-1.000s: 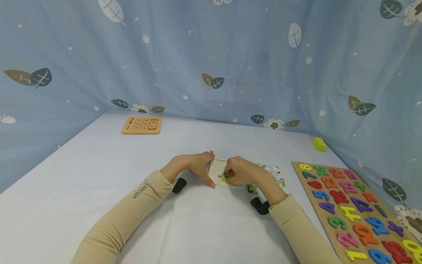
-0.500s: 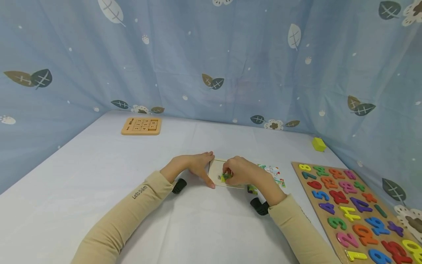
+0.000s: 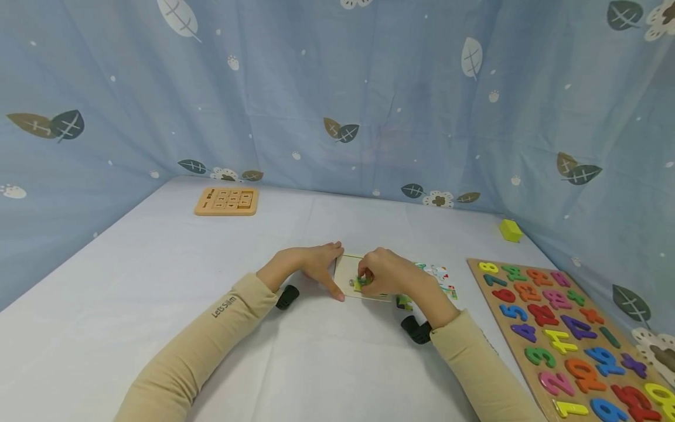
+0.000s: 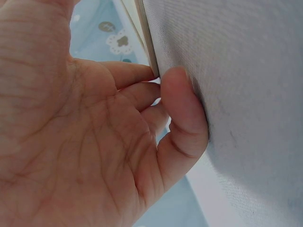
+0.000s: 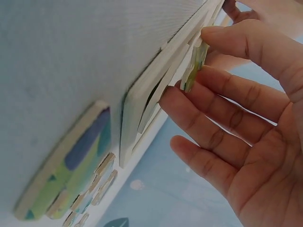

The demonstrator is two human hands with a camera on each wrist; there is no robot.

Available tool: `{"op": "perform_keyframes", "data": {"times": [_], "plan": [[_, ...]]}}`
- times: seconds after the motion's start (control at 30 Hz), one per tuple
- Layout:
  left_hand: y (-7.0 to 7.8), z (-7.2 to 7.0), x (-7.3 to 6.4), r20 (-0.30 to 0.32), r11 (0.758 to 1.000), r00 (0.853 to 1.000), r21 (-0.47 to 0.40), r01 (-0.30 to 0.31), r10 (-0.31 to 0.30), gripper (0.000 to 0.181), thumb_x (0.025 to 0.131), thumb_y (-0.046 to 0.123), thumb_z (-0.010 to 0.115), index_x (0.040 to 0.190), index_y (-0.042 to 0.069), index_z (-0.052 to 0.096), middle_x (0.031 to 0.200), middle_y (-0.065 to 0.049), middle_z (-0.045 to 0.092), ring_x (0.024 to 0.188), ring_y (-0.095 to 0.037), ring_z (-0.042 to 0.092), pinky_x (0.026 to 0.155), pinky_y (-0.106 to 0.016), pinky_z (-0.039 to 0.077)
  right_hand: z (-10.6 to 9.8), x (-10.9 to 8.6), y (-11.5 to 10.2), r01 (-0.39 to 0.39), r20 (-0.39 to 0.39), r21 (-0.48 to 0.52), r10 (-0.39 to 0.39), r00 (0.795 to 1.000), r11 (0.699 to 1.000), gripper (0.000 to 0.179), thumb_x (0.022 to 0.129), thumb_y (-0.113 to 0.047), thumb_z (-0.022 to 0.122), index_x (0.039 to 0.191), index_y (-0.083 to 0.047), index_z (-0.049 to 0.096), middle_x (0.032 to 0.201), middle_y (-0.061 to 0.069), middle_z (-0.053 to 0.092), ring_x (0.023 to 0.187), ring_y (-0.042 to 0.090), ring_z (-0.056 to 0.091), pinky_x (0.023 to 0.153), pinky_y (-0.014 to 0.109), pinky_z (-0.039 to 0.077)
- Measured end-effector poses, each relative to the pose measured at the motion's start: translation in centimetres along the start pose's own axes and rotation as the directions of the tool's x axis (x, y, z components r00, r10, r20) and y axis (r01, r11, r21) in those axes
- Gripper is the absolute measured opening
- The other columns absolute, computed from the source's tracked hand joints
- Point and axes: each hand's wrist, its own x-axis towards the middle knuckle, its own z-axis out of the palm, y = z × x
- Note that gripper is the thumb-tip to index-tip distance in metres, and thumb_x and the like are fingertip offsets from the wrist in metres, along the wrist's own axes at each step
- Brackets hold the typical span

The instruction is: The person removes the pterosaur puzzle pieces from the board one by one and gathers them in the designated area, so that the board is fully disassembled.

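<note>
A small pale wooden puzzle tray (image 3: 345,268) lies on the white cloth between the hands. My left hand (image 3: 318,265) rests along its left side, fingers toward the far corner and thumb at the near one. In the left wrist view those fingertips meet the tray's edge. With thumb and fingers, my right hand (image 3: 389,273) pinches a green jigsaw piece (image 5: 195,68) over the tray. The piece stands tilted on edge in the right wrist view. Loose jigsaw pieces (image 3: 442,273) lie to the right, partly hidden behind the right forearm.
A wooden board with colourful numbers (image 3: 548,328) fills the right side of the table. Behind it sits a yellow-green block (image 3: 510,230). At the back left lies a wooden sliding number puzzle (image 3: 227,201). A blue patterned curtain (image 3: 295,105) hangs along the back.
The right hand and its jigsaw piece shift only slightly over the tray. The left hand stays in place, and the other things have not moved.
</note>
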Motion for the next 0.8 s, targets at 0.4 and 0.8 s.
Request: {"op": "perform_keyframes", "data": {"times": [0.4, 0.8], "plan": [[-0.07, 0.02, 0.13, 0.004, 1.0, 1.0, 0.006, 0.0, 0.0, 0.118, 0.072, 0.054, 0.079, 0.154, 0.001, 0.012, 0.162, -0.014, 0.005, 0.151, -0.027, 0.006, 0.122, -0.043, 0.014, -0.26, -0.29, 0.13, -0.053, 0.025, 0.007, 0.053, 0.998, 0.999, 0.019, 0.078, -0.012, 0.076, 0.093, -0.001, 0.073, 0.081, 0.003, 0.068, 0.067, 0.006, 0.056, 0.063, 0.02, 0.05], [0.02, -0.12, 0.03, 0.006, 1.0, 1.0, 0.01, -0.003, 0.003, 0.118, 0.072, 0.054, 0.079, 0.154, 0.002, 0.012, 0.162, -0.014, 0.005, 0.151, -0.026, 0.004, 0.122, -0.043, 0.012, -0.82, -0.55, 0.8, -0.064, 0.039, 0.067, 0.062, 0.997, 0.996, 0.015, 0.079, -0.013, 0.076, 0.09, -0.005, 0.073, 0.08, 0.0, 0.068, 0.068, 0.006, 0.056, 0.065, 0.021, 0.05]]}}
